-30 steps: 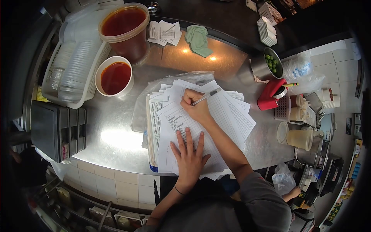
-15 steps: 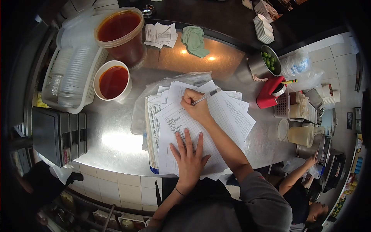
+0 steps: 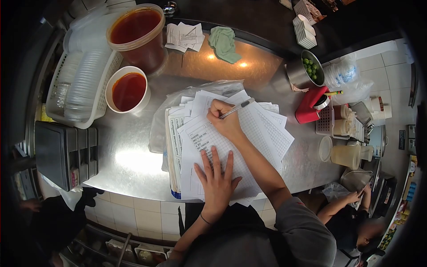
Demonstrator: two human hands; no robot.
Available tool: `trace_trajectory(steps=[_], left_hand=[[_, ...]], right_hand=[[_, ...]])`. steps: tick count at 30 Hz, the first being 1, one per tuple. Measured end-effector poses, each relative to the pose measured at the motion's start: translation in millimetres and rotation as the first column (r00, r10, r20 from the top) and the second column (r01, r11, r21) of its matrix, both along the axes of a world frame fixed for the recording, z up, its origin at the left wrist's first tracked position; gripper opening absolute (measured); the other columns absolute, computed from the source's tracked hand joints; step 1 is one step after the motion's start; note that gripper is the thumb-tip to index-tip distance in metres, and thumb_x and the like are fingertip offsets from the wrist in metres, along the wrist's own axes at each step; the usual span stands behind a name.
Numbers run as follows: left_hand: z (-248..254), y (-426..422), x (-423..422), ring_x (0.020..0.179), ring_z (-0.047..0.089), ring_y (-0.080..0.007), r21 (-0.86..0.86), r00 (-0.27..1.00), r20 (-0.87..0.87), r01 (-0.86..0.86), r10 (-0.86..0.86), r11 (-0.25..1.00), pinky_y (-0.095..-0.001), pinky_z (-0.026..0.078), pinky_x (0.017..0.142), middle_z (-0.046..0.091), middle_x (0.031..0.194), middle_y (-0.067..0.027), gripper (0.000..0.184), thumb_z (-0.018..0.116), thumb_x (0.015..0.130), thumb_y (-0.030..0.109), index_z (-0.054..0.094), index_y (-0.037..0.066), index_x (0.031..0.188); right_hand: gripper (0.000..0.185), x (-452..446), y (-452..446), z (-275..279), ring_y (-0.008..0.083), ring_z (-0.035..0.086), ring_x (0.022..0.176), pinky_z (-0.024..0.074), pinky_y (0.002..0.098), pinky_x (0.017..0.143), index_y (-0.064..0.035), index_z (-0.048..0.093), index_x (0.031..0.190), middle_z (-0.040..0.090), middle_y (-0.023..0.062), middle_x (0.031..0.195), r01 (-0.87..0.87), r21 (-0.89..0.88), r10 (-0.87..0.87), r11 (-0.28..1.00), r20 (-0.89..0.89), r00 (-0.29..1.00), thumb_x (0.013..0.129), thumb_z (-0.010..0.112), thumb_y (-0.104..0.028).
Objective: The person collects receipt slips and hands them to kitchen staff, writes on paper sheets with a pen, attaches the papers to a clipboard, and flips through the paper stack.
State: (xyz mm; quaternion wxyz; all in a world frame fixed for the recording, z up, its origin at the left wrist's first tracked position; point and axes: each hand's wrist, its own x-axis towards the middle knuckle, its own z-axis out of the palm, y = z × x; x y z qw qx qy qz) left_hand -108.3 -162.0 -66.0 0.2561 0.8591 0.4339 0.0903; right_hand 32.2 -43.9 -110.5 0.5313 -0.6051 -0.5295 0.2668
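Observation:
My right hand (image 3: 224, 119) is closed around a pen (image 3: 240, 107), its lower end hidden by my fingers at the upper part of a printed sheet (image 3: 198, 144). The sheet carries a typed list on the left and a grid of cells. Flat on its lower part rests my left hand (image 3: 218, 180), fingers spread, holding nothing. More gridded papers (image 3: 273, 133) fan out to the right. Beneath lies a thick pile with printed labels (image 3: 176, 140) along its left edge, partly over a clear plastic bag (image 3: 160, 129).
Left are a bucket of red sauce (image 3: 142, 53), a smaller tub (image 3: 110, 95), a basket of lids (image 3: 100, 104) and dark drawers (image 3: 55, 151). A green cloth (image 3: 224, 44), a pot of limes (image 3: 296, 73) and a red holder (image 3: 307, 107) stand farther back. A co-worker (image 3: 342, 227) is at right.
My hands stay nearly in place, the right still holding the pen on the sheet. At right the co-worker's arms have shifted, and a metal pan shows by their hands. A person at lower left has moved.

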Motion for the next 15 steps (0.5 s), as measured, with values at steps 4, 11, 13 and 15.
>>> trace_trajectory(steps=[4,11,13,15], left_hand=[[-2,0,0,0.132,0.014,-0.0477,0.006,1.000,-0.005,0.001,-0.001,1.000,-0.0683,0.019,0.095,0.016,0.144,-0.0244,0.084,0.072,0.065,0.042,0.034,0.020,0.137],[0,0,0,0.131,0.015,-0.0473,0.005,1.000,-0.008,-0.001,0.001,1.000,-0.0681,0.019,0.095,0.017,0.144,-0.0241,0.083,0.072,0.065,0.042,0.035,0.021,0.137],[-1,0,0,0.131,0.015,-0.0472,0.012,1.000,-0.005,-0.004,0.004,1.000,-0.0679,0.019,0.095,0.017,0.144,-0.0239,0.084,0.072,0.065,0.042,0.035,0.021,0.137],[-1,-1,0,0.131,0.015,-0.0472,0.010,1.000,-0.004,-0.003,0.003,1.000,-0.0677,0.020,0.095,0.017,0.144,-0.0238,0.084,0.072,0.065,0.042,0.035,0.021,0.137]], right_hand=[[0.029,2,0,1,0.0102,0.029,0.051,0.0276,0.0265,0.046,-0.0039,0.030,0.059,0.032,0.0029,0.052,-0.010,-0.028,0.011,1.000,0.012,1.000,0.064,0.056,0.007],[0.033,8,0,12,0.0032,0.029,0.056,0.0279,0.0197,0.050,-0.0068,0.029,0.059,0.031,-0.0048,0.057,-0.031,-0.055,0.022,0.998,-0.159,0.987,0.071,0.053,0.012],[0.033,10,-1,8,0.0028,0.029,0.056,0.0278,0.0190,0.050,-0.0070,0.030,0.058,0.031,-0.0054,0.057,-0.030,-0.088,0.020,0.996,-0.115,0.993,0.071,0.054,0.012],[0.033,10,-2,9,0.0027,0.029,0.056,0.0277,0.0189,0.050,-0.0071,0.031,0.058,0.031,-0.0055,0.057,-0.040,-0.082,0.031,0.996,-0.108,0.994,0.072,0.054,0.012]])
